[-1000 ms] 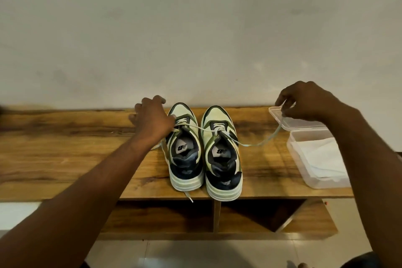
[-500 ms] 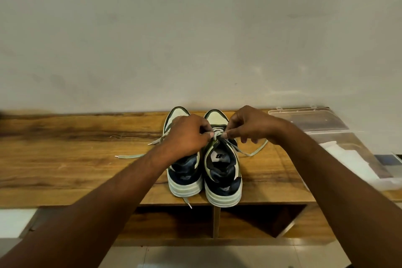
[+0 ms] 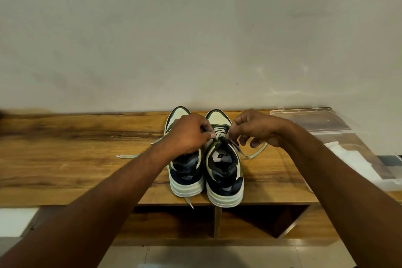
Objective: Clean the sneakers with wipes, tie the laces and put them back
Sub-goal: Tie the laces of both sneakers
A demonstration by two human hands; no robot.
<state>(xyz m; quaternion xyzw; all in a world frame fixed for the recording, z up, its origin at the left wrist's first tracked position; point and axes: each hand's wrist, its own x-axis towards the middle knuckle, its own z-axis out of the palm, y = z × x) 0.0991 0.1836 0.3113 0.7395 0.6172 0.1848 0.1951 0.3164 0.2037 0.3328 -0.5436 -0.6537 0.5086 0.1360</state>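
Both hands meet over the tongue of the right sneaker [image 3: 224, 165], and the laces [image 3: 220, 132] are pinched there: the left hand [image 3: 188, 135] has thumb and forefinger closed on the lace from one side, and the right hand [image 3: 255, 129] pinches it from the other, fingertips nearly touching across the knot point. So each grip is grasping the lace, not released and not an empty clench. The lower fingers of the right hand are curled loosely below its pinch.

From the right grip a loop of lace [image 3: 254, 154] trails outward and down onto the wooden surface [image 3: 65, 159], curving back toward the shoe. On the far side of the left grip, a loose lace end [image 3: 128, 156] lies flat on the wood, its tip pointing away from the shoes.

The left sneaker [image 3: 186, 176] stands just beside the right one, directly under the left wrist, heels toward the person and toes toward the wall [image 3: 195, 39]. One lace tip [image 3: 189, 202] hangs over the front edge below its heel.

Well out beyond the right grip sits a clear plastic box [image 3: 387, 183] with white wipes [image 3: 348, 159] inside (its lid [image 3: 309, 118] lies open behind it, against the wall). Under the surface are open shelf compartments [image 3: 261, 220]
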